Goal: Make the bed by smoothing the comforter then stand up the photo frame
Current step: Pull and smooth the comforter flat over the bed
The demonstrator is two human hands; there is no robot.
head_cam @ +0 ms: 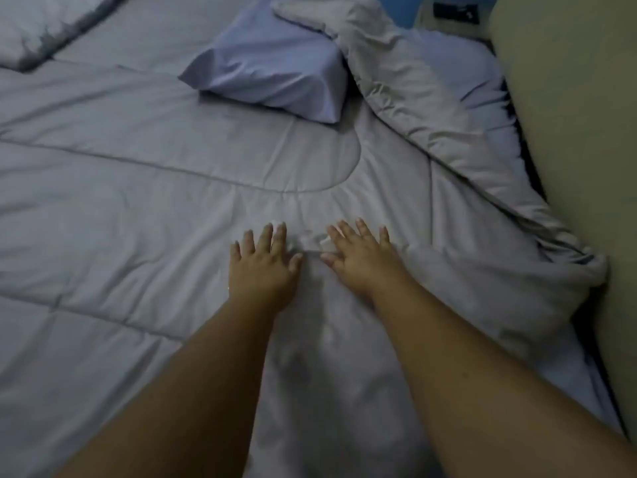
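Note:
A pale grey quilted comforter (138,208) covers most of the bed, with stitched seams running across it. My left hand (263,263) and my right hand (358,258) lie flat on it side by side near the middle, palms down, fingers spread, holding nothing. A small wrinkle of fabric sits between the two hands. Along the right side the comforter's edge (431,132) is folded back and bunched in a long ridge. No photo frame is in view.
A light blue pillow (272,67) lies on the comforter at the top centre. A beige wall (579,167) borders the bed on the right. A dark object (455,10) sits at the top right by a blue wall. Another pillow corner (31,25) shows at top left.

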